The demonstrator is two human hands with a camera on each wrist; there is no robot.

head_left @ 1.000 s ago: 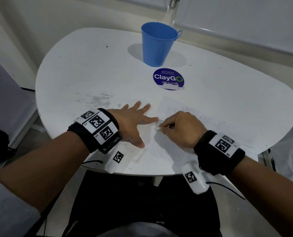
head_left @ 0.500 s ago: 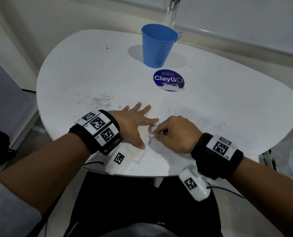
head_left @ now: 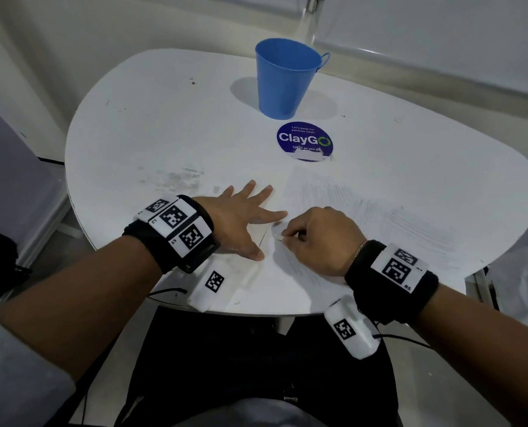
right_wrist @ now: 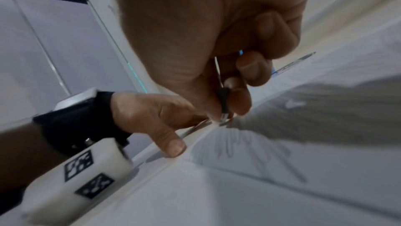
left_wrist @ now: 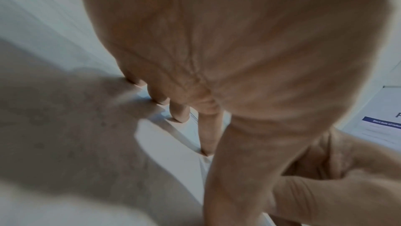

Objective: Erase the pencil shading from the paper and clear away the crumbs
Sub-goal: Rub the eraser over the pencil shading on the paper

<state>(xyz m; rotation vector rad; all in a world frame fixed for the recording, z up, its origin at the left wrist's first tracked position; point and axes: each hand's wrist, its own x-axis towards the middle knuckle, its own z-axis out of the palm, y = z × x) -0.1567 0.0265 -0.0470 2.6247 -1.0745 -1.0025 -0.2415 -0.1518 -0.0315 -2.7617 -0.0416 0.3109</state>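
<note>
White round table (head_left: 164, 124), scuffed, pale wall behind. Left hand (head_left: 241, 220) flat near front edge, fingers straight and splayed, pinning left part of paper (head_left: 379, 229). Paper: thin, limp, likely to slide or crease if not pinned; grey pencil shading (head_left: 364, 211) across it. Right hand (head_left: 315, 238) beside left, fingertips pinching small eraser (head_left: 276, 237) against sheet. Blue cup (head_left: 284, 78) near far edge.
</note>
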